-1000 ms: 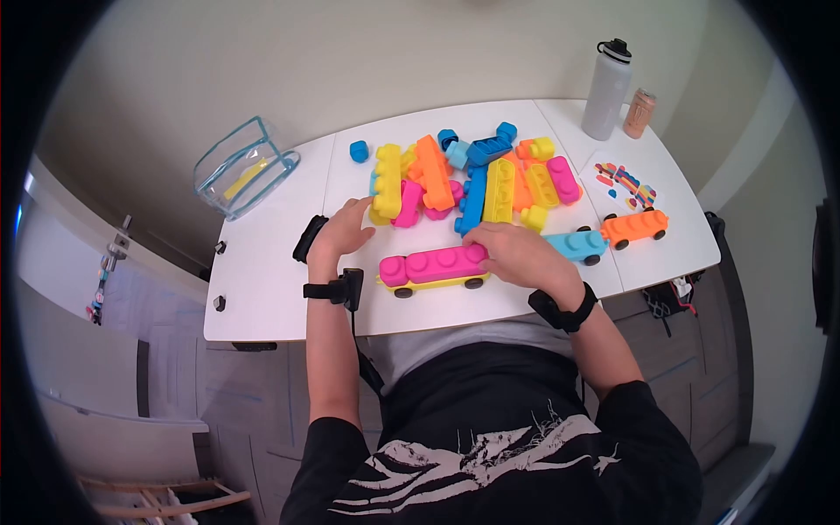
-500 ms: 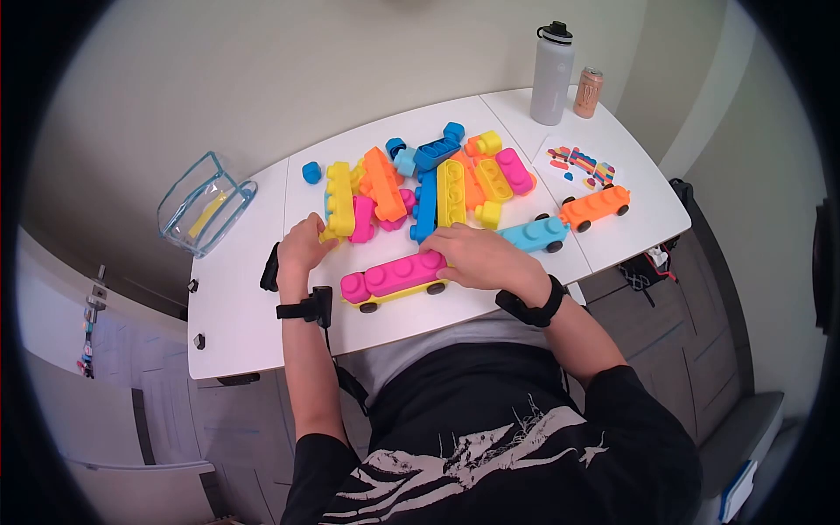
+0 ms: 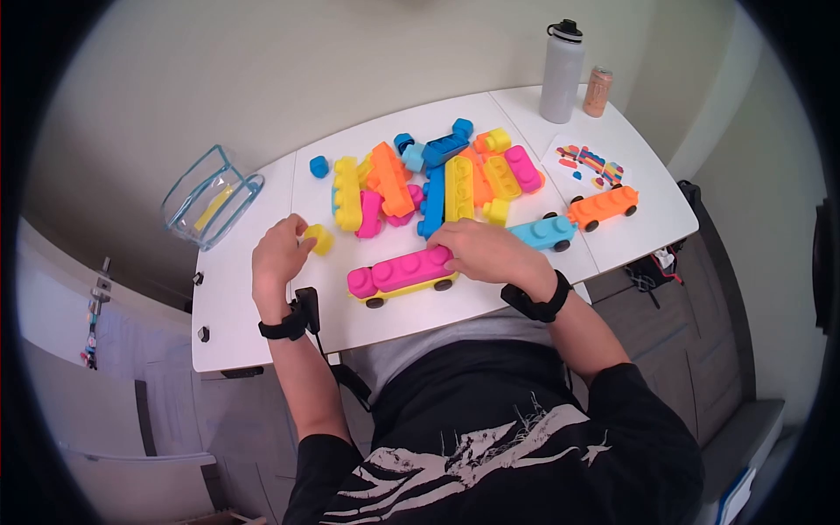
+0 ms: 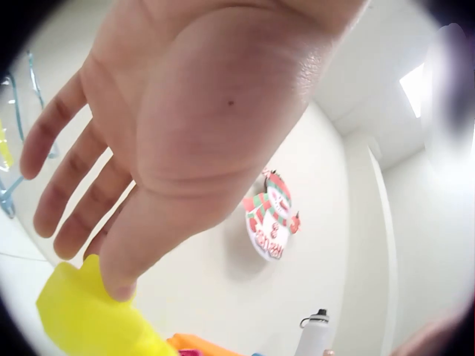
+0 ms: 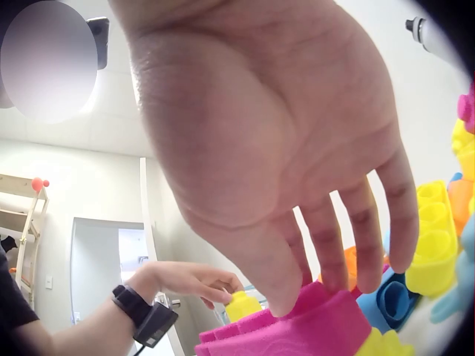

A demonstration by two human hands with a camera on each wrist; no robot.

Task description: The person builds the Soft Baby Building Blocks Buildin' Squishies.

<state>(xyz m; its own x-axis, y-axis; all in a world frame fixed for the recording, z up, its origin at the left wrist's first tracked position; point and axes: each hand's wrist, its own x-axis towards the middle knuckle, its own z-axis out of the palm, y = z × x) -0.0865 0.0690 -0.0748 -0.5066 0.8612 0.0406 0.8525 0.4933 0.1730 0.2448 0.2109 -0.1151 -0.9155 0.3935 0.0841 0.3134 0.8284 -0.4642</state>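
Over the left part of the white table, my left hand (image 3: pixel 280 251) pinches a small yellow block (image 3: pixel 320 239) between thumb and fingertips. The left wrist view has the thumb pressed against this block's side, with the other fingers partly behind it. My right hand (image 3: pixel 479 251) holds the right end of a long pink block (image 3: pixel 407 269), thumb in front and fingers behind. That block sits on a yellow wheeled base (image 3: pixel 404 290), beside a shorter pink block (image 3: pixel 360 283). To the right of my right hand stand a light blue wheeled car (image 3: pixel 544 232) and an orange wheeled car (image 3: pixel 605 208).
Several loose blocks lie piled behind my hands, among them a long yellow block (image 3: pixel 346 194) and an orange block (image 3: pixel 388 181). A clear bag (image 3: pixel 210 199) stands at left. At back right are a bottle (image 3: pixel 562 80), a can (image 3: pixel 598 93) and a picture sheet (image 3: pixel 588 164).
My left hand has moved left, away from the pile, bringing the small yellow block with it. My right hand stays on the pink block. The head view has shifted.
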